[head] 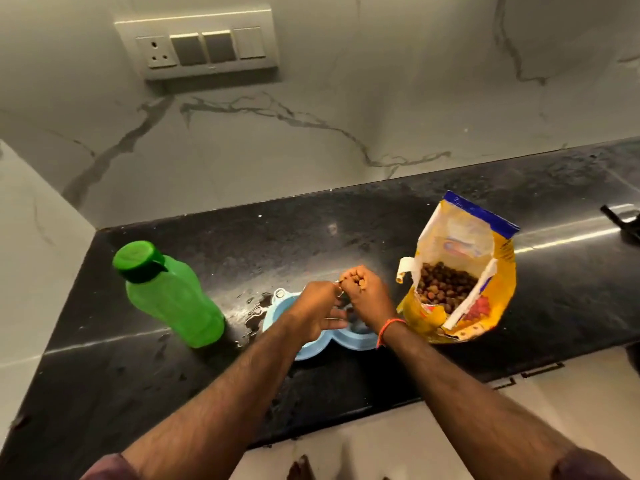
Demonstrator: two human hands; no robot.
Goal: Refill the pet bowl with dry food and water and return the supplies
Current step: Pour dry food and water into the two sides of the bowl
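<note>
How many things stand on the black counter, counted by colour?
Green: 1, the bottle
Blue: 1, the pet bowl
Yellow: 1, the open food bag
Total: 3

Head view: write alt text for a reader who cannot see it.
A right hand holds a fistful of kibble over a blue double pet bowl on a black counter, the left hand beside it. A capped green bottle stands left, an open yellow food bag right.
</note>
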